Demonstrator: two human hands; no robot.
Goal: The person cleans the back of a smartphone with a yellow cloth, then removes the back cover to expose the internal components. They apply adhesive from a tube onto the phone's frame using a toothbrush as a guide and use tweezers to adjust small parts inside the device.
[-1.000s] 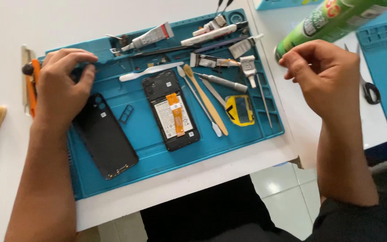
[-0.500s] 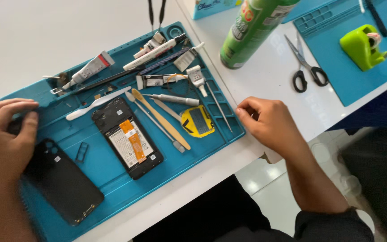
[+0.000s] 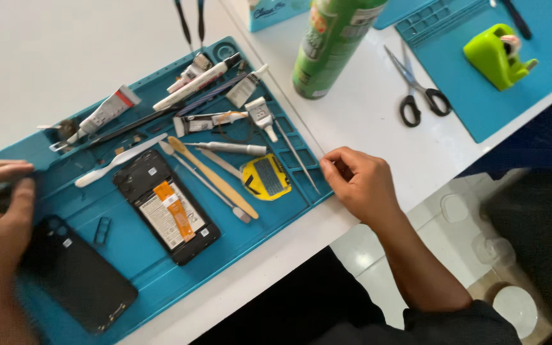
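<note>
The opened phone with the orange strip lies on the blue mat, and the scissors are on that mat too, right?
Not quite. In the head view, the black-handled scissors lie on the white table, off the blue silicone mat. The opened black phone with the orange strip does lie on it.

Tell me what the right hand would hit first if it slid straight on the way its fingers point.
Probably the thin metal tweezers at the blue mat's right edge; the right hand points left toward them, with the yellow tool just beyond.

Landmark: the green spray can standing on the white table. Right of it lie black-handled scissors, and farther right a lime tape dispenser sits on a 2nd blue mat. Left of the can, 1 white glue tube with a red band lies.
</note>
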